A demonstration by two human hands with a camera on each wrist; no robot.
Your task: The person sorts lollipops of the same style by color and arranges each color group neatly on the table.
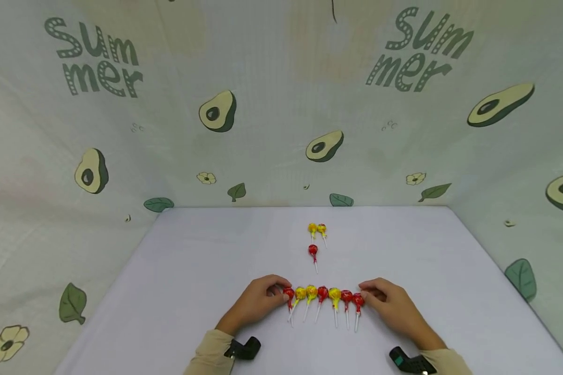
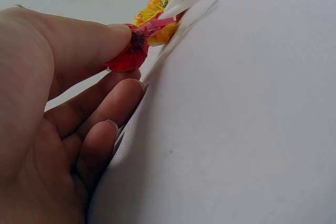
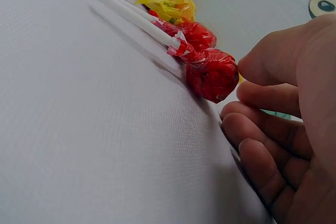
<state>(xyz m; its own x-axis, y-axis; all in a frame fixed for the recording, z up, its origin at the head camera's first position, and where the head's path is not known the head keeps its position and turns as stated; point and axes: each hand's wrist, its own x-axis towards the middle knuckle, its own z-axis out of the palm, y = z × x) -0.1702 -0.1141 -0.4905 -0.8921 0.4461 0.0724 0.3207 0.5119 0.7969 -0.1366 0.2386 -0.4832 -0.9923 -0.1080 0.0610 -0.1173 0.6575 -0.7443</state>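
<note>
While your left hand [image 1: 258, 302] pinches the round red lollipop in shiny wrapping [image 1: 288, 292] at the left end of a row [image 1: 322, 292], your right hand [image 1: 395, 308] rests its thumb against the matching red lollipop [image 1: 358, 299] at the right end, other fingers loosely bent beside it. Between them lie five more lollipops [image 1: 335, 295], three yellow and two red, sticks toward you on the white table [image 1: 192, 260]. Closer to its far edge are two yellow lollipops [image 1: 312, 228] and a single red lollipop [image 1: 313, 249]
</note>
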